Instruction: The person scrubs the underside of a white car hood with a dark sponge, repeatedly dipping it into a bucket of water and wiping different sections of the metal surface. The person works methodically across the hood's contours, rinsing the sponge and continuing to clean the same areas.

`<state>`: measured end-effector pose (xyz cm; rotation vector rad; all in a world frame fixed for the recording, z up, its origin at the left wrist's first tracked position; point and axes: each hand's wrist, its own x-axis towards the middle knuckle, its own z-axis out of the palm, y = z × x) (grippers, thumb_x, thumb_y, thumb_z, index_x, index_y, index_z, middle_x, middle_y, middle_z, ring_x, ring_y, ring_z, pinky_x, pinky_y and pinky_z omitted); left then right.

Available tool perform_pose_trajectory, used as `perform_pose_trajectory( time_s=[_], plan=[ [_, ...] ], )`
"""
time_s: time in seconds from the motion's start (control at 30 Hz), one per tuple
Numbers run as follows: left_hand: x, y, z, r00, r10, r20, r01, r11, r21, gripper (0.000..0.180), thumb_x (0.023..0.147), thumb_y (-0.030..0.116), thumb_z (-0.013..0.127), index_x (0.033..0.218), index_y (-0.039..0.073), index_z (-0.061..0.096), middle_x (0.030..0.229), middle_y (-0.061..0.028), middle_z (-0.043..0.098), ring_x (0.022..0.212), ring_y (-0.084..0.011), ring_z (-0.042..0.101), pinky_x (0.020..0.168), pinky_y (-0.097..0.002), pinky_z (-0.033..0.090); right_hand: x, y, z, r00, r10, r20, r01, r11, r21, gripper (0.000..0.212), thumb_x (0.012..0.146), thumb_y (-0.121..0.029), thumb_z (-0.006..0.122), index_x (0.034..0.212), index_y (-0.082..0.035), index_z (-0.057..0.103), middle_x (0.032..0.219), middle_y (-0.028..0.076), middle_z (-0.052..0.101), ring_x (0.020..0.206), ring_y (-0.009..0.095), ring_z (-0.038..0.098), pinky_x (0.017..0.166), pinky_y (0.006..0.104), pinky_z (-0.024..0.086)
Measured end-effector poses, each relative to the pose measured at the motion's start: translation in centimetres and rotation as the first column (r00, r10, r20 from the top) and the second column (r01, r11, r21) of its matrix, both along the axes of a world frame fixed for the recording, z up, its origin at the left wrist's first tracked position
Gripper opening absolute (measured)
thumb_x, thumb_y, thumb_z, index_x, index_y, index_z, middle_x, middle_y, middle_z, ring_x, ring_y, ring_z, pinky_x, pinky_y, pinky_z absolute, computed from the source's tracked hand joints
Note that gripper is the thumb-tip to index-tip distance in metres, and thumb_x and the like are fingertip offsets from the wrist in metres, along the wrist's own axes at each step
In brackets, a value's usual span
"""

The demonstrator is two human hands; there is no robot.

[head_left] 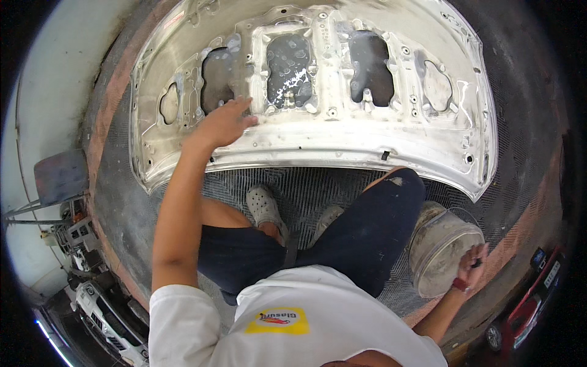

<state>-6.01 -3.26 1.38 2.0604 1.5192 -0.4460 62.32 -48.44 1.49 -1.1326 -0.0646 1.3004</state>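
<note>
A pale, wet car hood lies in front of me with its ribbed inner side up, soap suds in its middle opening. Over its near left part my left hand reaches out with fingers spread, at the panel's surface or just above it. Whether the fingertips touch it, I cannot tell. Down at my right side stands a dirty, greyish bucket with a thin wire handle. Beside its outer right edge is my right hand, fingers curled, a red band on the wrist. Something small and dark shows in the curled fingers, too unclear to name.
I squat on a dark ribbed floor mat, grey clogs close to the hood's near edge. A white car stands at the lower left, a red car at the lower right. A pale wall rises on the left.
</note>
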Motion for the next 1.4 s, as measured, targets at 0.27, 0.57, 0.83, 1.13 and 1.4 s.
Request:
perform_pose_trajectory(
  time_s=[0.27, 0.57, 0.83, 1.13, 1.4],
  plan=[
    [6.2, 4.2, -6.9, 0.954, -0.292, 0.065, 0.283, 0.952, 0.120, 0.073, 0.107, 0.047, 0.058, 0.167, 0.009, 0.039, 0.175, -0.0188, 0.031, 0.161, -0.0382, 0.032, 0.130, -0.0512, 0.030, -27.2, 34.9, 3.3, 0.199, 0.623, 0.756, -0.508, 0.725, -0.464, 0.045, 0.109, -0.037, 0.061, 0.130, 0.003, 0.065, 0.115, 0.017, 0.070, 0.101, 0.034, 0.068, 0.094, 0.0440, 0.054],
    [4.0, 5.7, -9.3, 0.958, -0.277, -0.067, 0.284, 0.952, 0.115, 0.086, 0.102, 0.056, 0.063, 0.170, 0.012, 0.033, 0.181, -0.0147, 0.018, 0.166, -0.0402, 0.017, 0.130, -0.0615, 0.021, -45.2, 57.3, -5.2, 0.042, 0.299, 0.953, -0.496, 0.834, -0.240, 0.030, 0.106, -0.017, 0.058, 0.132, -0.009, 0.072, 0.125, 0.022, 0.075, 0.117, 0.043, 0.070, 0.103, 0.0463, 0.053],
    [0.2, 6.9, -9.4, 0.999, 0.031, 0.008, -0.031, 0.999, -0.035, 0.080, 0.106, 0.021, 0.055, 0.174, 0.011, 0.015, 0.181, -0.0214, 0.007, 0.160, -0.0541, 0.023, 0.121, -0.0716, 0.033, -47.2, 55.0, -16.1, -0.598, 0.047, 0.800, -0.655, 0.547, -0.521, 0.069, 0.094, 0.001, 0.058, 0.161, -0.010, 0.047, 0.169, 0.016, 0.043, 0.156, 0.038, 0.040, 0.129, 0.0522, 0.033],
    [0.1, 6.5, -9.3, 1.000, -0.009, 0.028, 0.010, 1.000, -0.014, 0.101, 0.099, 0.033, 0.071, 0.174, 0.011, 0.007, 0.180, -0.0233, -0.001, 0.162, -0.0505, 0.021, 0.120, -0.0580, 0.043, -46.3, 58.9, -14.8, -0.608, 0.072, 0.791, -0.667, 0.495, -0.558, 0.072, 0.091, 0.007, 0.049, 0.162, -0.004, 0.044, 0.166, 0.020, 0.046, 0.157, 0.039, 0.038, 0.131, 0.0535, 0.028],
    [-1.1, 6.1, -8.5, 1.000, -0.001, -0.002, 0.001, 0.997, -0.074, 0.111, 0.098, 0.038, 0.077, 0.174, 0.010, 0.002, 0.180, -0.0244, -0.003, 0.162, -0.0505, 0.019, 0.123, -0.0511, 0.043, -46.0, 50.9, -14.2, -0.588, 0.064, 0.806, -0.725, 0.400, -0.561, 0.071, 0.090, 0.008, 0.051, 0.160, -0.004, 0.045, 0.163, 0.023, 0.049, 0.155, 0.041, 0.041, 0.131, 0.0499, 0.031]
  ],
)
